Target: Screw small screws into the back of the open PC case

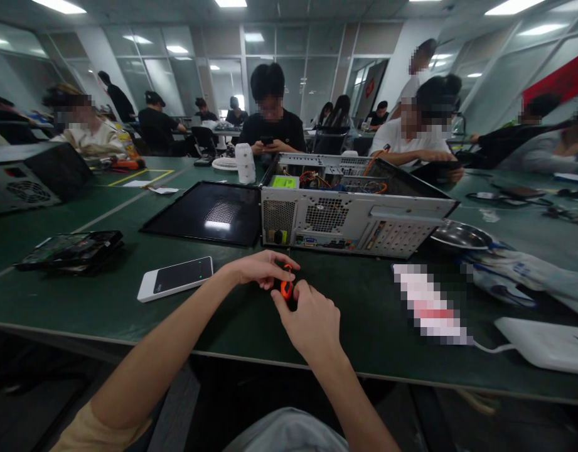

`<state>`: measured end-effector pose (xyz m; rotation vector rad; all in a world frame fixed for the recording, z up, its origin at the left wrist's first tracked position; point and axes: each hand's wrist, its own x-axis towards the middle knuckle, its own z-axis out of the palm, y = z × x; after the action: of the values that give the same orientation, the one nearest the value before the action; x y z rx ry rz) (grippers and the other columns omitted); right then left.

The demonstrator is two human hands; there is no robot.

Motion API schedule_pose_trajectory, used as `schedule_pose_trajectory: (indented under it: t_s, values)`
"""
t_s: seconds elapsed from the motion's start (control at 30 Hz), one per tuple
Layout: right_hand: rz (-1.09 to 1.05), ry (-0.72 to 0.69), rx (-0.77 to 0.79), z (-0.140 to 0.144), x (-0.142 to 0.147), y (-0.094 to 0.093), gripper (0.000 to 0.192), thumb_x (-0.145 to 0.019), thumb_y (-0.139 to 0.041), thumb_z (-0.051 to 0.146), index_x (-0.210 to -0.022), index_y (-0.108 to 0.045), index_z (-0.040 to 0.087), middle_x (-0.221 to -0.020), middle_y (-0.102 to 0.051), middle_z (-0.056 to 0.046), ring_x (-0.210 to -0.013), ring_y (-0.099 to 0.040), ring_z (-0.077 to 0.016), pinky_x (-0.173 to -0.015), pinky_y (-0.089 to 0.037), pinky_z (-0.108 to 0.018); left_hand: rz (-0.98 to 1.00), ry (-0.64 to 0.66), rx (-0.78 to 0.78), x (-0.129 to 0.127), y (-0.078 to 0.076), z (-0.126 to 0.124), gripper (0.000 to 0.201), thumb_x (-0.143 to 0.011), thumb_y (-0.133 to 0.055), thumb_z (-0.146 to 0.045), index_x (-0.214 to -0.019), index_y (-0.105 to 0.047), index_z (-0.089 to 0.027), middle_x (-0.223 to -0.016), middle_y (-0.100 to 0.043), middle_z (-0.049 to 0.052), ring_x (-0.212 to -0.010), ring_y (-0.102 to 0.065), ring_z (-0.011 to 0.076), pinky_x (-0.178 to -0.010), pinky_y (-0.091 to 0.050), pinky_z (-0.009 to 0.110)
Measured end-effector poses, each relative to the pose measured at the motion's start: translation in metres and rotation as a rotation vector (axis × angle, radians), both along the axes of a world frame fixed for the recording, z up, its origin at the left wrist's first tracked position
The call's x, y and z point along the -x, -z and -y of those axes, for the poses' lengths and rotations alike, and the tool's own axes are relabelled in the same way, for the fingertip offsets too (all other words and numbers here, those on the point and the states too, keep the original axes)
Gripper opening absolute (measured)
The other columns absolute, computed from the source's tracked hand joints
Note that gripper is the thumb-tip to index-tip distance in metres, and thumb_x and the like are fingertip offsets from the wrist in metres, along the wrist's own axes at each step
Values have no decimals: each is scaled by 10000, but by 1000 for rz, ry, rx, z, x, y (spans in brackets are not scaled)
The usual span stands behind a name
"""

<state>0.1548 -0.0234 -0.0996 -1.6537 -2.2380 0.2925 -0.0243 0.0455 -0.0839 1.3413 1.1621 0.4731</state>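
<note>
Head view: two bare hands meet over a green table (364, 342), just in front of an opened computer case
Left hand: the left hand (264, 269) comes in with the forearm slanting up from the lower left, wrist bent, palm down, thumb and fingers pinching the upper end of a small tool
Right hand: the right hand (317, 317) rises from the lower right, back of the hand up, thumb and curled forefinger on either side of the tool's lower end; how firmly it grips, one cannot tell
Orange tool: the small tool (286, 289), orange and black, sits between the two hands, partly hidden by fingers
Computer case: the computer case (352, 216) lies beyond the hands, top open, wires showing, its ported back toward the wearer
Black panel: a black panel (197, 216) lies flat, left of the case
White device: a white device (181, 278) with a dark screen rests beside the left forearm
Metal bowl: a metal bowl (462, 237) stands right of the case
Across the table: a co-worker (270, 129) in black holds a phone (267, 140) in both hands
</note>
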Motion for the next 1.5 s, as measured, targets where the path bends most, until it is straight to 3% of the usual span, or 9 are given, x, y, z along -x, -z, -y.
schedule_pose_trajectory:
  t_s: [0.1,0.23,0.47,0.7,0.87,1.1,1.27,1.4,1.5]
  values:
    - [-4,-4,-32,-1,1,-1,269,-964,-614,450,-1026,-647,190,-975,-747,-86,-829,-740,-268,-644,-462,-305,-86,-27,-48,-5,2,-2,635,-730,-847,-441,-1266,-667,-152,-605,-596,-60,-404,-389,36,-397,-257,190]
    - [52,-12,-6,0,2,-2,321,-1044,-459,406,-1052,-672,166,-964,-757,-111,-837,-749,-274,-663,-483,-317,-135,-49,-98,-10,4,-2,597,-727,-839,-526,-1166,-699,-146,-586,-563,-73,-404,-334,23,-392,-225,187]
    - [103,3,101,0,5,-4,402,-1093,-313,347,-1058,-658,143,-982,-763,-147,-862,-760,-274,-710,-503,-321,27,61,7,0,2,1,664,-814,-774,-451,-1399,-572,-211,-956,-716,29,-520,-586,56,-428,-347,191]
    - [22,12,1,-1,2,-2,416,-959,-579,596,-1030,-622,188,-950,-750,-92,-849,-750,-309,-673,-501,-340,-1,-78,-12,-7,1,1,478,-802,-780,-316,-1228,-675,-126,-575,-534,-73,-423,-386,37,-396,-228,183]
    - [69,9,31,-1,4,-6,268,-1013,-542,422,-1088,-615,175,-985,-751,-92,-853,-759,-297,-665,-507,-331,-46,-108,-38,-11,4,0,501,-768,-827,-388,-1198,-700,-165,-609,-557,-68,-431,-363,30,-394,-192,187]
    - [141,50,127,-5,9,-10,379,-1084,-340,344,-1071,-652,130,-941,-762,-162,-889,-768,-322,-739,-549,-383,115,-20,58,-1,6,0,615,-775,-824,-320,-1335,-625,-161,-807,-701,7,-545,-576,64,-453,-373,184]
    - [136,39,130,-6,8,-10,425,-1089,-289,347,-1040,-660,144,-937,-761,-167,-887,-767,-328,-746,-548,-403,167,-87,80,-1,5,-2,575,-731,-839,-222,-1271,-665,-129,-804,-695,-1,-492,-503,22,-434,-325,171]
    - [25,40,100,0,4,-10,423,-1040,-418,539,-1069,-622,169,-994,-746,-140,-870,-754,-311,-715,-541,-381,161,-100,80,-2,7,-4,594,-734,-849,-263,-1288,-673,-140,-769,-681,-8,-475,-474,18,-440,-322,171]
    - [44,36,78,1,3,-9,342,-1024,-490,480,-1068,-620,166,-1027,-739,-136,-860,-753,-293,-697,-534,-355,128,-113,64,-3,9,-4,619,-726,-860,-279,-1300,-674,-142,-711,-654,-19,-478,-453,27,-431,-295,174]
